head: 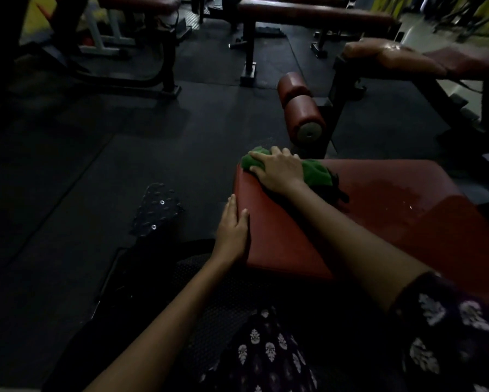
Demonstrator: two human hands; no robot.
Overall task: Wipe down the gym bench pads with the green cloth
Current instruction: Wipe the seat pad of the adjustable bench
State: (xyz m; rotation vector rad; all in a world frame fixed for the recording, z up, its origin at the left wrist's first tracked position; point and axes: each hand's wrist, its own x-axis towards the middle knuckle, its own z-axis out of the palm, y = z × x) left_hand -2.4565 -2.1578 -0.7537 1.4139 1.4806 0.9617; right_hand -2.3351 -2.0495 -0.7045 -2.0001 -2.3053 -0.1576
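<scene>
Head view: the right hand [280,172] lies flat on the green cloth [314,172], fingers spread and slightly bent over its bunched far end, pressing it onto the far left corner of the red bench pad [379,216]. The cloth trails toward the pad's middle, beside a wet sheen on the vinyl. The left hand [233,227] rests against the pad's left edge, fingers straight and together, thumb on top. Past the pad stand two red foam rollers [299,108] and another bench [424,62] on the black rubber floor [96,165].
</scene>
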